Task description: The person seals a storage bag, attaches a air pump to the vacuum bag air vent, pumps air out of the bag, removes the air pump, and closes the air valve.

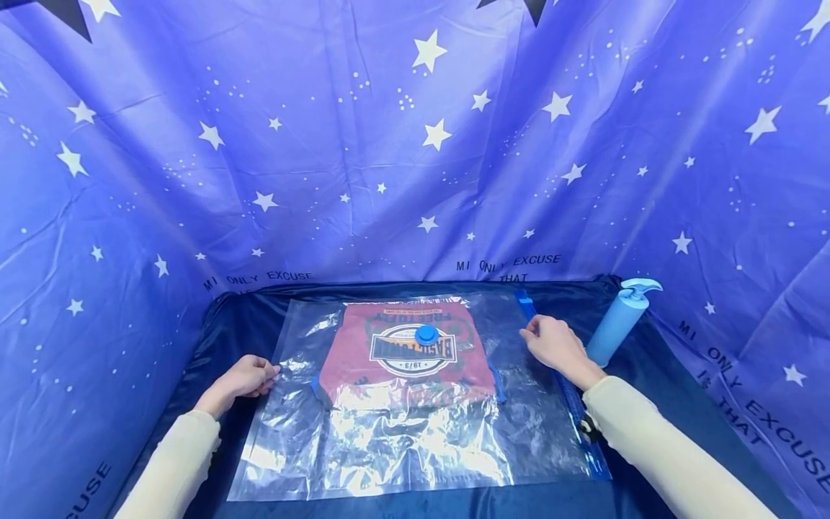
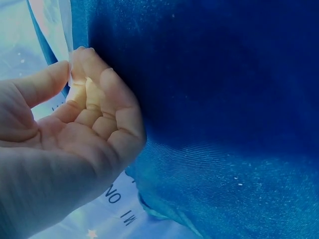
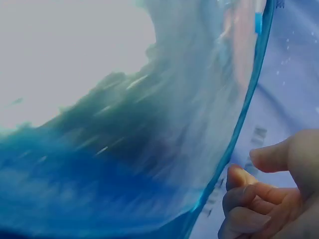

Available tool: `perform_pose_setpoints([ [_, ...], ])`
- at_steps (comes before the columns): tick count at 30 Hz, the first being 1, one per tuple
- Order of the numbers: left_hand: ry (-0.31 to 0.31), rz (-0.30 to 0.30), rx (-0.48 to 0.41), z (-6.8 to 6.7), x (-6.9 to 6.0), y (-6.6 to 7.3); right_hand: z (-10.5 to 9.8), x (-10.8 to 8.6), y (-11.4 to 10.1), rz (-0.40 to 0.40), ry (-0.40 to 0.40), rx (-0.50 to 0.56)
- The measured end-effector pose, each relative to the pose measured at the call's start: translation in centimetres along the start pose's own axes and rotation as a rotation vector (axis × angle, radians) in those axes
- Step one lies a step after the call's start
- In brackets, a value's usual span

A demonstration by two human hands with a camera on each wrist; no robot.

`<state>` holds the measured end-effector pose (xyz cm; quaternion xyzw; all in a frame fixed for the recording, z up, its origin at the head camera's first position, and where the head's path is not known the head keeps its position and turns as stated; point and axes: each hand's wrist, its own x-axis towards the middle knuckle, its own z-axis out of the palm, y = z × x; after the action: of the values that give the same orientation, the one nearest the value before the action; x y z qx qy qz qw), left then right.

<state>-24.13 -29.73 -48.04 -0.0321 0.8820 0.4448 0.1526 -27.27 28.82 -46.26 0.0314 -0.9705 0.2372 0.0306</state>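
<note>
A clear vacuum storage bag (image 1: 285, 432) lies flat on the dark blue cloth, with a blue round valve cap (image 1: 427, 334) on top and a blue zip strip (image 1: 563, 389) down its right side. Inside it is a folded dark pink garment (image 1: 350, 346) with a printed badge. My left hand (image 1: 245, 376) pinches the bag's left edge between thumb and fingertips; the left wrist view shows this hand (image 2: 94, 119) from the palm side. Over the zip-strip side hovers my right hand (image 1: 556, 347). Its fingers (image 3: 241, 196) are loosely curled, the thumb apart from them, nothing visible between.
A light blue hand pump (image 1: 617, 326) stands upright at the right, just beyond my right hand. Dark blue cloth (image 1: 674, 404) covers the surface. A purple star-printed curtain (image 1: 363, 166) encloses the back and both sides.
</note>
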Motion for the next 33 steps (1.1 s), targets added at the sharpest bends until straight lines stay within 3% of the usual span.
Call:
perform_pose_setpoints([
  [7, -0.007, -0.009, -0.025, -0.3, 0.0, -0.1, 1.6, 2.7, -4.8, -0.075, -0.018, -0.003],
  [18, -0.026, -0.002, -0.103, -0.4, -0.1, -0.2, 5.0, 5.8, -11.0, -0.181, -0.150, -0.057],
  [27, -0.040, 0.011, -0.117, -0.2, -0.3, -0.3, 6.3, 6.7, -14.1, -0.227, -0.243, -0.103],
  [33, -0.025, -0.005, -0.099, 0.0, -0.4, -0.4, 7.3, 6.9, -15.7, -0.244, -0.278, -0.220],
])
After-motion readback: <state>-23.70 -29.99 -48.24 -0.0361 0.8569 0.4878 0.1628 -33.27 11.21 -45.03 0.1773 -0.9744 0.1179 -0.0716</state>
